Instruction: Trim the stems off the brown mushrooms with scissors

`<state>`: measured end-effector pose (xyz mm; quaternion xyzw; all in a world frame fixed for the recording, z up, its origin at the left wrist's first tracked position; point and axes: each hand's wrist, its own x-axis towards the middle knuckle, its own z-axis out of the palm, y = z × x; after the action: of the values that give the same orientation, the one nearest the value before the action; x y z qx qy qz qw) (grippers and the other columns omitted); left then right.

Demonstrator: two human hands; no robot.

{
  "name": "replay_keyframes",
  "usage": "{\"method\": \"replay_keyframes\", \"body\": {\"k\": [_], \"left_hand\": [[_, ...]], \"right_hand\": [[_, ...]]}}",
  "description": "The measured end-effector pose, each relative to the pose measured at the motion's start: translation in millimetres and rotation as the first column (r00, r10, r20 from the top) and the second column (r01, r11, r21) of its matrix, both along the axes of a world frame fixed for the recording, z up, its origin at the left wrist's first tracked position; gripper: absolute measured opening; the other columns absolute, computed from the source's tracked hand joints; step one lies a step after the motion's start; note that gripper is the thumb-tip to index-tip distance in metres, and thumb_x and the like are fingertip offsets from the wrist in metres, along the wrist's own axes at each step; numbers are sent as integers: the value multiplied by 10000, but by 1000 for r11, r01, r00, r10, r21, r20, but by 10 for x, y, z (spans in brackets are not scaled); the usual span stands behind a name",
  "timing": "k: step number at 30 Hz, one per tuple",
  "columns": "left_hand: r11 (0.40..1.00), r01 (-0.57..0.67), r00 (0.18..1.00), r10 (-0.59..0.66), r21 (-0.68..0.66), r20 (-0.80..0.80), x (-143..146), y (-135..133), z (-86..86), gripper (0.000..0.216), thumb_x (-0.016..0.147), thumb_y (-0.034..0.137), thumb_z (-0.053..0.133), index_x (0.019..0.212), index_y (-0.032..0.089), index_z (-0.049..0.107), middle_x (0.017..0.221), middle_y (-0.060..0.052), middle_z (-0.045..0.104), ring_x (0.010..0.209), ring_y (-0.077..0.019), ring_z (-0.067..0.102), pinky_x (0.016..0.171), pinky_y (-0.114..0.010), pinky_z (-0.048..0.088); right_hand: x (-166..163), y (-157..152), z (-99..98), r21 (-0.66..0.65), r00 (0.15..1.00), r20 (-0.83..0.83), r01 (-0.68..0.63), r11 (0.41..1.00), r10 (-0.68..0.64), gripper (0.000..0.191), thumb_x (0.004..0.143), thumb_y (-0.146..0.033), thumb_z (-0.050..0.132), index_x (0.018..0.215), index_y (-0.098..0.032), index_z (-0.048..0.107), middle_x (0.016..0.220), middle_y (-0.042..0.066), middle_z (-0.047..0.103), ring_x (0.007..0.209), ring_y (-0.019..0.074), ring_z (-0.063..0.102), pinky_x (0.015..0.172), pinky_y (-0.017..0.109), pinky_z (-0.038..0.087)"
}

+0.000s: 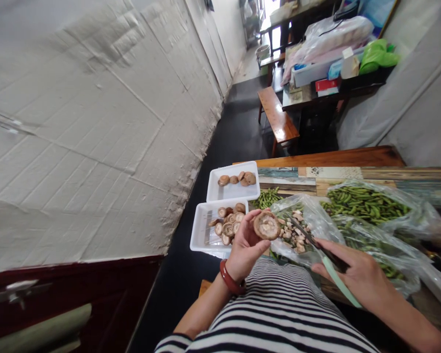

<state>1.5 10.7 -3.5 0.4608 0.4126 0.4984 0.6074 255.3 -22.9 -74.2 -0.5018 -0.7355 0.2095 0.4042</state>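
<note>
Gripping a mushroom (266, 226) in left hand (247, 241), left of plastic bag (319, 215), and dark-bladed tool (306, 232) in right hand (364, 275).

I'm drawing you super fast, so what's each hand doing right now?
Left hand: holding a mushroom, underside toward the camera.
Right hand: closed on a dark-bladed tool with a pale green part, probably scissors.
</note>
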Motion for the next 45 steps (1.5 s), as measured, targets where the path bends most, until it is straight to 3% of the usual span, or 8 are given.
{"method": "replay_keyframes", "body": {"k": [5,10,19,27,32,41,45], "left_hand": [[1000,-12,997,14,18,-82,-5,42,-2,852,726,298,926,1463,293,499,1524,-124,574,1395,-317,560,1144,-436,480],[988,-29,976,61,153,-211,20,44,-14,743,757,280,906,1416,273,563,1496,-112,583,1345,-287,595,1149,-420,488],[915,12,919,149,404,-365,14,24,-95,698,829,181,837,1437,303,518,1507,-122,569,1384,-289,580,1170,-492,481],[949,-9,936,119,314,-333,16,9,-79,724,811,215,860,1451,287,530,1509,-131,579,1384,-295,584,1162,-458,493],[949,40,914,92,312,-396,10,-1,-52,711,821,219,848,1458,284,541,1511,-128,586,1387,-295,579,1174,-456,479],[963,-18,895,136,271,-426,-8,-24,-70,725,784,294,878,1436,232,568,1492,-162,599,1367,-344,594,1158,-483,497],[964,5,870,127,267,-476,-36,-35,-47,712,797,275,863,1444,248,567,1494,-149,603,1369,-339,594,1159,-484,501]], "right_hand": [[143,-42,192,-19,982,161,-101,995,103,493,897,-444,723,1354,-267,669,1027,34,811,750,181,782,627,261,645],[184,-69,274,73,935,343,-119,990,87,521,939,-468,674,1401,-231,625,1055,51,795,795,195,790,618,280,633],[119,-26,381,91,921,378,-141,986,97,430,996,-443,581,1341,-198,658,975,58,784,737,195,775,574,275,598],[184,-52,384,81,917,383,-152,985,110,463,972,-430,618,1385,-223,648,1061,65,802,805,211,794,606,274,619],[145,-10,416,66,927,350,-167,984,134,440,946,-406,657,1337,-205,682,1007,59,801,767,201,787,609,259,619],[151,113,392,130,916,377,-195,972,134,445,962,-357,631,1390,-234,645,928,28,765,713,163,749,638,241,588],[152,142,359,87,909,373,-237,968,189,439,962,-330,617,1394,-257,636,964,37,787,741,168,763,632,239,588]]}}
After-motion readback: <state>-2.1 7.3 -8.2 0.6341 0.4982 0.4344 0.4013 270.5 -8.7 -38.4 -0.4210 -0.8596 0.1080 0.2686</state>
